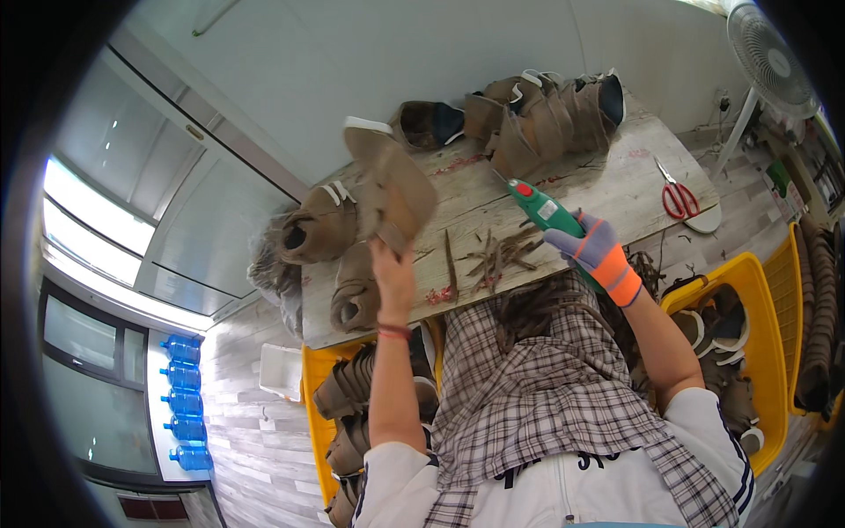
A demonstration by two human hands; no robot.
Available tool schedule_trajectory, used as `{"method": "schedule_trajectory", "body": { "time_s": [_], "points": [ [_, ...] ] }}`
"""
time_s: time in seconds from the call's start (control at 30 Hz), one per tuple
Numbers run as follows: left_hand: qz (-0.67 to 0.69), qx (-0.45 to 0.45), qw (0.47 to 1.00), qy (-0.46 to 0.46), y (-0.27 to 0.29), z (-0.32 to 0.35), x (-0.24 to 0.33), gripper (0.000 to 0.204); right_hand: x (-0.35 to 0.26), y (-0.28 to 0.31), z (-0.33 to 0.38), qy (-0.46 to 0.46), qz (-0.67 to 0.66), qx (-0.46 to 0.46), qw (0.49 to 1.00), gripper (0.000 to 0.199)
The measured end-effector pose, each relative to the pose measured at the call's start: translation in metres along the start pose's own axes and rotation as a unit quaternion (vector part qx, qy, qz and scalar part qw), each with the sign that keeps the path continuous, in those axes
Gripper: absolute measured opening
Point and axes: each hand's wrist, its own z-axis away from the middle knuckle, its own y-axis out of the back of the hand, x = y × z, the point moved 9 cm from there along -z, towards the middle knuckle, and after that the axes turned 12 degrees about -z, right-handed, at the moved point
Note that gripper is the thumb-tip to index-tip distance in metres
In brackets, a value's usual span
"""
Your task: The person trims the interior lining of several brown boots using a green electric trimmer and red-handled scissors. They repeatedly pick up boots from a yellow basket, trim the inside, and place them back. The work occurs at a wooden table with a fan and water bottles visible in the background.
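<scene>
My left hand [393, 280] is bare and closes on the lower end of a brown shoe upper [396, 195], which is tilted above the left part of the table and smeared by motion. In my right hand [600, 250], covered by a grey and orange glove, is a green hand-held power tool [539, 208] with a red button. Its thin tip points up and left, apart from the upper. Between my hands, brown trimmed strips [497, 257] lie scattered on the worn wooden table [563, 204].
More shoe uppers [563, 119] stand along the table's far side, others [319, 224] at its left. Red-handled scissors [679, 201] lie at the right. Yellow crates [764, 334] of uppers flank me. A fan [775, 60] stands far right; blue water bottles [185, 401] line the left.
</scene>
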Motion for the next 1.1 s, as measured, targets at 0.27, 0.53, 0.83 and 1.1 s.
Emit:
{"method": "schedule_trajectory", "body": {
  "time_s": [0.27, 0.53, 0.83, 1.1],
  "points": [
    [-0.231, 0.037, 0.968, -0.091, -0.068, -0.067, 0.014, 0.045, 0.026, 0.088, 0.026, -0.025, -0.003, 0.137, 0.99, 0.037],
    [0.392, -0.202, 0.838, 0.32, -0.289, -0.045, 0.028, 0.043, 0.034, 0.096, 0.028, -0.031, -0.003, 0.16, 0.987, 0.038],
    [0.546, -0.083, 0.811, 0.192, -0.11, -0.112, 0.028, 0.026, -0.004, 0.086, 0.032, 0.141, 0.237, 0.172, 0.946, 0.051],
    [0.66, -0.087, 0.607, 0.435, -0.024, -0.057, -0.029, 0.028, -0.048, -0.004, 0.049, 0.379, 0.438, 0.053, 0.813, 0.06]
  ]
}}
